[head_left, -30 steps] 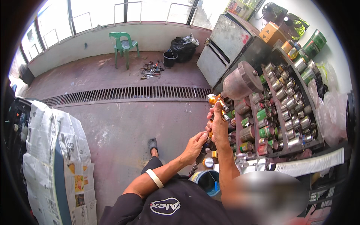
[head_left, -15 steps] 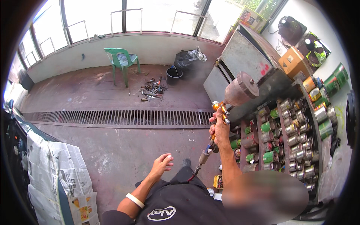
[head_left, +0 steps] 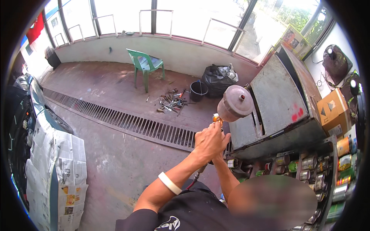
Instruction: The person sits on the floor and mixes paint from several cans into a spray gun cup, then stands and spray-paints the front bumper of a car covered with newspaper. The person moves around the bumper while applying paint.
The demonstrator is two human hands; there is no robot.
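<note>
In front of me I hold up a paint spray gun (head_left: 217, 118) with orange-gold metal parts and a large, dull pinkish-grey cup (head_left: 236, 103) on top. My left hand (head_left: 209, 139) closes over the gun's body just below the cup, its back toward me and its fingertips hidden. Behind it, my right hand (head_left: 224, 143) grips the handle; only a part of it shows past the left. A dark red air hose (head_left: 191, 185) runs down from the gun toward my body. A white band (head_left: 169, 183) circles my left forearm.
Shelves of paint cans (head_left: 308, 163) and a grey metal cabinet (head_left: 275, 98) stand at the right. A floor grate (head_left: 127, 118) crosses ahead. Beyond lie scattered tools (head_left: 173, 101), a black bucket (head_left: 199, 91) and a green chair (head_left: 145, 63). Newspaper (head_left: 69, 161) covers a car panel at left.
My left hand has come up from beside my body onto the spray gun. The view has swung left, and the gun's cup now sits lower and further left in it.
</note>
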